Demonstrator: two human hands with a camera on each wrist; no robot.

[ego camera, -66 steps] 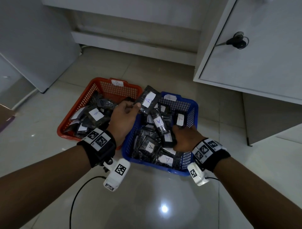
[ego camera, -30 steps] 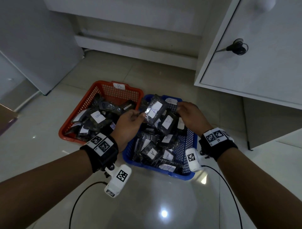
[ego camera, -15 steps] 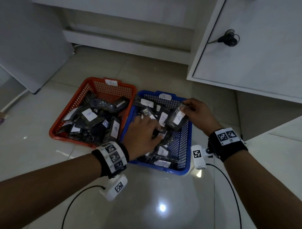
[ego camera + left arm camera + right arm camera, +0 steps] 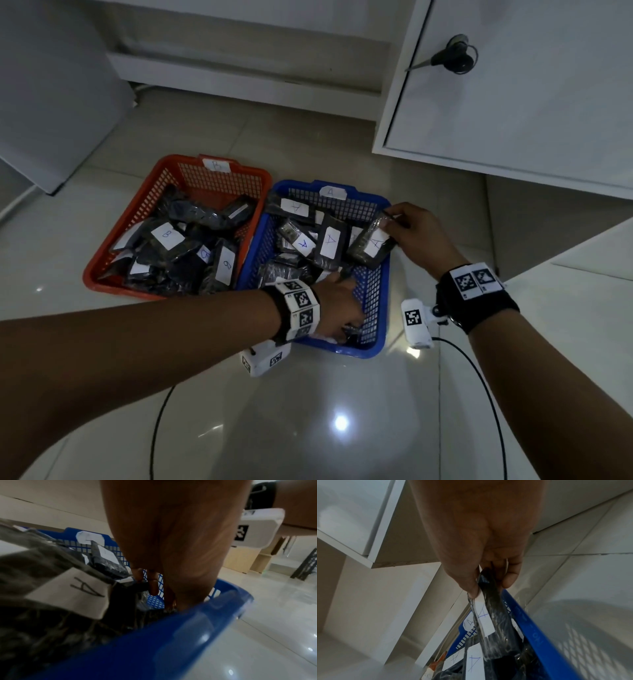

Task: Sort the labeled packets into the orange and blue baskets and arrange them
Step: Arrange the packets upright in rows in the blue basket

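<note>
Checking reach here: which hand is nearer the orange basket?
Left. The left hand is down in the blue basket's near end, one basket over from the orange basket. The right hand pinches an A packet at the blue basket's far right side.

Baskets: two – orange basket [image 4: 178,168] at 10 o'clock, blue basket [image 4: 376,301] touching it at 3 o'clock side.
Basket tags: two, one on far rim of each.
Hands: two, left hand [image 4: 337,306], right hand [image 4: 416,233].
Readable A packets [image 4: 329,241] in blue: about four.
Readable B packets [image 4: 168,235] in orange: about three.
Full packet count: cannot tell, piles overlap.
</note>
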